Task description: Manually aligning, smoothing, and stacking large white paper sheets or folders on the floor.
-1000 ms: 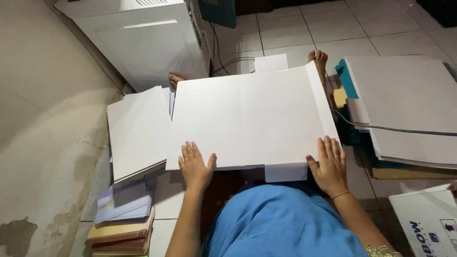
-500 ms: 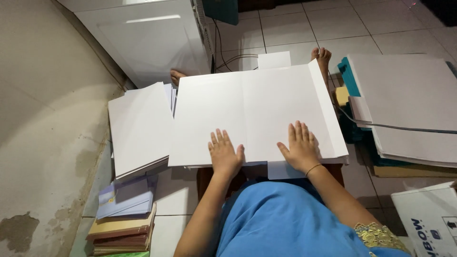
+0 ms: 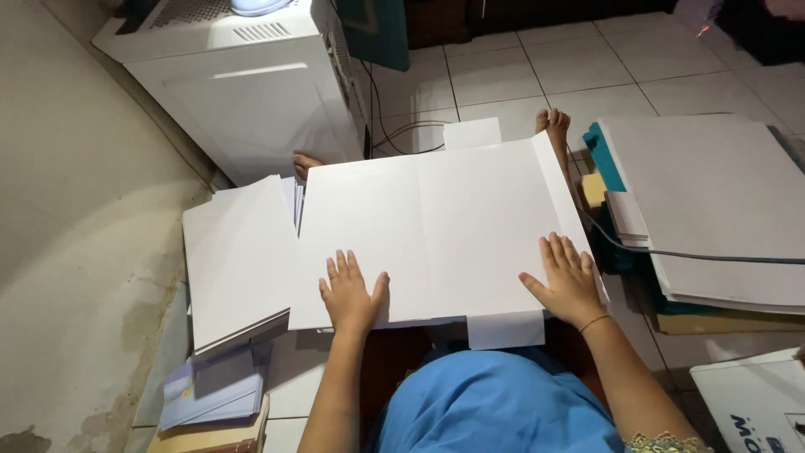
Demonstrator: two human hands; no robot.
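While sitting on the tiled floor [image 3: 587, 67] with legs stretched out under the work, pressing both palms flat on a large white creased cardboard sheet [image 3: 436, 226] lying across the lap. Resting the left hand [image 3: 350, 294] near the sheet's near edge, left of the middle, fingers [image 3: 342, 267] spread and lying flat, pinching nothing. Resting the right hand [image 3: 566, 281] at the near right corner, fingers [image 3: 560, 252] likewise fanned out and flat against the card, a thin gold bracelet [image 3: 594, 322] circling the wrist. Showing a small white flap [image 3: 505, 329] sticking out from the near edge between the two hands, and another flap [image 3: 471, 132] at the far edge. Peeking out beyond the far corners, two bare feet [image 3: 553, 126]. Lying just beside the sheet on the left, touching its edge, a stack of plain white boards [image 3: 239, 256], with pale lilac envelopes [image 3: 210, 390] and brown card beneath. Standing beyond, against the wall, a white boxy machine [image 3: 251, 92]. Spreading on the right, well apart from the hands, a pile of grey-white sheets [image 3: 713, 201] crossed by a dark cable [image 3: 713, 256], over teal card [image 3: 605, 155].
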